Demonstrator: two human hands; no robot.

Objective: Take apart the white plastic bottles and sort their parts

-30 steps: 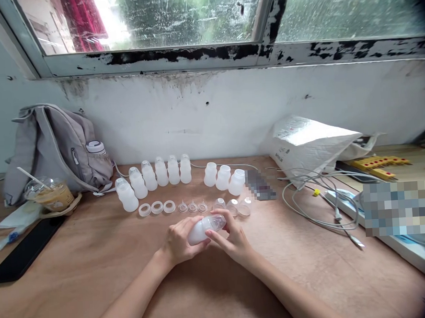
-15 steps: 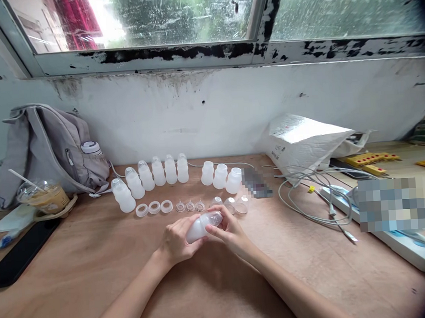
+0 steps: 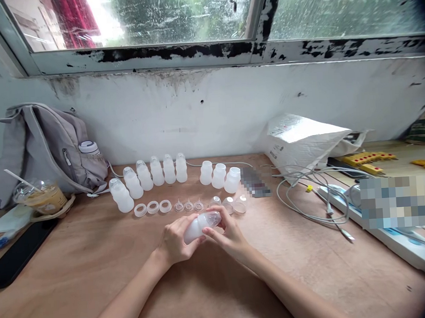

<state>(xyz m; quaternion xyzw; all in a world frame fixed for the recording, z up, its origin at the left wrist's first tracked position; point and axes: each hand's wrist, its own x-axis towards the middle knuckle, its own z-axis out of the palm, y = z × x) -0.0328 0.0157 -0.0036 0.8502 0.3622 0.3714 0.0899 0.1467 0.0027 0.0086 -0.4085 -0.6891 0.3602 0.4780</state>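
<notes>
At the middle of the table (image 3: 96, 262), a bottle (image 3: 193, 231) held tilted.
The left hand (image 3: 174, 240) is curled around the white body; the right hand (image 3: 233, 238), thumb and fingers parted by its width, grips the clear cap (image 3: 212, 220). Beyond lie three rings (image 3: 153, 212); farther back, six capped bottles (image 3: 156, 173).

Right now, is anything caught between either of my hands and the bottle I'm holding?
Nothing visible is. The left hand wraps the bottle directly, and the right hand holds it around its clear top. The white rings and loose clear caps lie beyond, toward the wall.
</notes>
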